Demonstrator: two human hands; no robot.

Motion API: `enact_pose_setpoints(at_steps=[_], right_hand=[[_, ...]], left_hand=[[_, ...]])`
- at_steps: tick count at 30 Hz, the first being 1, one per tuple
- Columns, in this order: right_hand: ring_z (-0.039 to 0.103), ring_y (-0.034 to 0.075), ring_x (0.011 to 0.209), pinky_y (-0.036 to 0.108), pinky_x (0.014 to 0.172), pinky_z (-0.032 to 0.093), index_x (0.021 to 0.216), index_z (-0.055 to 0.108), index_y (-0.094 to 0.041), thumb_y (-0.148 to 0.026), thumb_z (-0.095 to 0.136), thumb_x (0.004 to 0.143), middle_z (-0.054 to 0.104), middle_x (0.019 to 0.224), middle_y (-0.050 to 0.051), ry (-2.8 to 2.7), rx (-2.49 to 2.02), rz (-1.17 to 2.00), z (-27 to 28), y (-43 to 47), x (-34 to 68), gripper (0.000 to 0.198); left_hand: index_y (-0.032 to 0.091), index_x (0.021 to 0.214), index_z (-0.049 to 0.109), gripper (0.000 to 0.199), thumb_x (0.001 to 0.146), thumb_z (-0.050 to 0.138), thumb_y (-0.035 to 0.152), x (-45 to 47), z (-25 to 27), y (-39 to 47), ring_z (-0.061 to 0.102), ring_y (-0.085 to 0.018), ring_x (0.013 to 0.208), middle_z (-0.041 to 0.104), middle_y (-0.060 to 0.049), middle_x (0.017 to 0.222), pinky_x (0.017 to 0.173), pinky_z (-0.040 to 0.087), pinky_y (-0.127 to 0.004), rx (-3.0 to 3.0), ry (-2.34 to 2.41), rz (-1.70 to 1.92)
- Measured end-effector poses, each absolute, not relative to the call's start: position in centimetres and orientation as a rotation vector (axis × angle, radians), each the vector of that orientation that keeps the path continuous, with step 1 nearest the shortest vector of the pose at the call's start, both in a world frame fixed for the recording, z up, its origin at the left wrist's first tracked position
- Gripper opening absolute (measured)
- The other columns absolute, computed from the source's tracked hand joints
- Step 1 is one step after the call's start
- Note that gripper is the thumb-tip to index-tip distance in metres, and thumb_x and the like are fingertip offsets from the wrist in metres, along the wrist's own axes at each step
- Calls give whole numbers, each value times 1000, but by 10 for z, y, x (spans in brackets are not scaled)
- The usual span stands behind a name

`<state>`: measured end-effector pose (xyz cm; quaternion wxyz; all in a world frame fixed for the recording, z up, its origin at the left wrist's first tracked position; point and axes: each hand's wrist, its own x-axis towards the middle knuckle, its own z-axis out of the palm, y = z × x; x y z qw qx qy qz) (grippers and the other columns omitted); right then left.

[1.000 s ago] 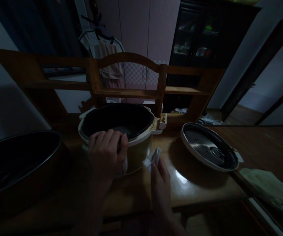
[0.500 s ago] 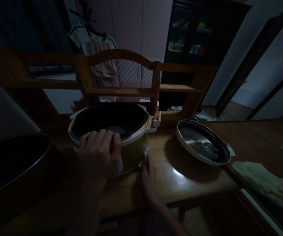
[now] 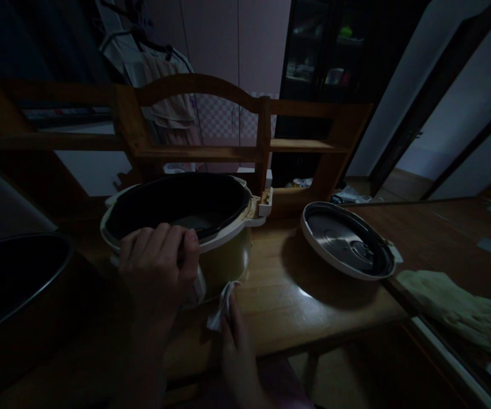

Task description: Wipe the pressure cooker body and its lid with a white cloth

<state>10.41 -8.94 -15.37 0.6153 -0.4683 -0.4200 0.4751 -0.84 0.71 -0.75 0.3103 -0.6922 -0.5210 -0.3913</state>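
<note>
An electric cooker body (image 3: 231,258) with a pale rim and dark, hollow inside stands on the wooden desk. My left hand (image 3: 157,264) is closed over its near rim, fingers curled across the edge. Low at the cooker's front, my right hand (image 3: 237,341) pinches a crumpled white cloth (image 3: 221,311); the cloth's upper end is close to the cooker's lower side, and I cannot tell if it touches. To the right, the cooker's round lid (image 3: 339,241) lies with its metal inner face up.
At the left edge sits a large dark pot (image 3: 53,278). A wooden shelf frame (image 3: 194,152) rises behind the cooker. Pale green fabric (image 3: 450,301) lies at the right, beside the desk's edge. Hung clothes and cabinets stand farther back.
My right hand has drawn the cloth down and to the left, away from the cooker's right side. My left hand keeps its hold on the rim. The view has shifted slightly.
</note>
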Motion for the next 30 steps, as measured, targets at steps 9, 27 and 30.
enact_pose_setpoints(at_steps=[9, 27, 30], right_hand=[[46, 22, 137, 42, 115, 34, 141, 52, -30, -20, 52, 91, 53, 145, 1, -1022, -1051, 1263, -142, -111, 88, 50], [62, 31, 116, 43, 97, 49, 124, 69, -22, -43, 66, 80, 69, 123, 8, -676, -1266, 1191, -154, -100, 165, 49], [61, 32, 117, 44, 101, 46, 121, 70, -21, -36, 67, 77, 68, 125, 8, -713, -1294, 1016, -148, -73, 194, 46]], left_hand=[[24, 79, 51, 14, 91, 47, 28, -8, -8, 7, 48, -22, 77, 53, -4, 73, 81, 35, -40, -1830, -1368, -1056], [23, 76, 50, 17, 92, 47, 28, -4, -4, 4, 48, -21, 77, 52, -3, 72, 83, 35, -39, -1863, -1369, -1106], [23, 76, 49, 17, 92, 47, 28, -4, -4, 4, 48, -21, 78, 52, -3, 72, 83, 35, -40, -1857, -1366, -1094]])
